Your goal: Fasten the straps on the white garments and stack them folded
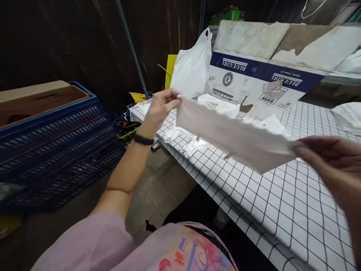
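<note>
I hold a white folded cloth or paper sheet point(234, 135) stretched out above the checked table point(296, 210). My left hand point(160, 107) pinches its far left corner, fingers closed. My right hand point(329, 158) grips its right end, close to the camera and blurred. Below the sheet, crumpled clear plastic wrapping point(183, 141) lies near the table's left edge. More white folded pieces point(220, 103) lie behind the sheet, in front of the carton.
A "Blue Girl" cardboard carton point(259, 79) stands open at the back of the table, with a white plastic bag point(191, 67) beside it. Stacked blue crates point(56, 146) with a cardboard box on top stand on the floor at left. Small clutter point(124, 126) lies near the table corner.
</note>
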The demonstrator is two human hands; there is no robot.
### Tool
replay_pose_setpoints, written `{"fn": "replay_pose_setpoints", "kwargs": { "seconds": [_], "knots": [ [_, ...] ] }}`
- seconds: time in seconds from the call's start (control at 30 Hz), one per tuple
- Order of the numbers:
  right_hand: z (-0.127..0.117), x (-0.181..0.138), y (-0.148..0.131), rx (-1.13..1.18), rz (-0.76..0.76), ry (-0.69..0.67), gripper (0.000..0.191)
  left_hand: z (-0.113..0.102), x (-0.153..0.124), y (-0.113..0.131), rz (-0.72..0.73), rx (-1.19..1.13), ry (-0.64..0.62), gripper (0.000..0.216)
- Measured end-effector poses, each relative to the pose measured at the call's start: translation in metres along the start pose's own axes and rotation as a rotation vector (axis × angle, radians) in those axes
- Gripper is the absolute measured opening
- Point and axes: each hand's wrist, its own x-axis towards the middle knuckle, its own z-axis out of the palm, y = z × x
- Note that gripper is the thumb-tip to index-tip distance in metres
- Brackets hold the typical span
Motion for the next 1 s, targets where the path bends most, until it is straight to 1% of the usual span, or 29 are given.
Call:
{"fn": "replay_pose_setpoints", "kwargs": {
  "seconds": [0.03, 0.07, 0.13, 0.2, 0.23, 0.3, 0.37, 0.47, 0.57, 0.67, 0.77, 0.87, 1.0],
  "knots": [
    [0.017, -0.009, -0.006, 0.081, 0.044, -0.13, 0.038, -0.017, -0.009, -0.004, -0.013, 0.01, 0.05, 0.008],
    [0.034, -0.016, -0.009, 0.133, 0.08, -0.22, 0.036, -0.033, -0.015, -0.011, -0.026, 0.021, 0.102, 0.008],
    [0.07, -0.02, -0.006, 0.224, 0.134, -0.405, 0.032, -0.056, -0.02, -0.029, -0.076, 0.057, 0.176, 0.011],
    [0.107, -0.015, 0.009, 0.305, 0.18, -0.514, 0.031, -0.069, -0.012, -0.057, -0.136, 0.091, 0.232, 0.014],
    [0.126, -0.011, 0.019, 0.332, 0.204, -0.534, 0.032, -0.07, -0.005, -0.073, -0.173, 0.118, 0.245, 0.015],
    [0.162, 0.001, 0.046, 0.365, 0.255, -0.539, 0.034, -0.065, 0.014, -0.11, -0.278, 0.204, 0.243, 0.013],
    [0.194, 0.014, 0.074, 0.348, 0.304, -0.529, 0.034, -0.051, 0.035, -0.148, -0.43, 0.333, 0.188, 0.006],
    [0.227, 0.033, 0.111, 0.228, 0.33, -0.495, 0.03, -0.023, 0.063, -0.199, -0.512, 0.408, 0.121, 0.002],
    [0.24, 0.05, 0.134, 0.125, 0.34, -0.499, 0.028, -0.002, 0.084, -0.237, -0.539, 0.471, 0.045, 0.001],
    [0.242, 0.066, 0.146, 0.095, 0.368, -0.498, 0.03, 0.012, 0.101, -0.26, -0.551, 0.545, -0.025, 0.006],
    [0.245, 0.08, 0.154, -0.008, 0.37, -0.468, 0.026, 0.024, 0.113, -0.272, -0.573, 0.622, -0.072, 0.009],
    [0.252, 0.087, 0.161, -0.134, 0.322, -0.44, 0.022, 0.036, 0.119, -0.279, -0.595, 0.694, -0.102, 0.006],
    [0.26, 0.087, 0.17, -0.17, 0.305, -0.395, 0.022, 0.045, 0.122, -0.284, -0.607, 0.765, -0.127, 0.007]
  ]
}}
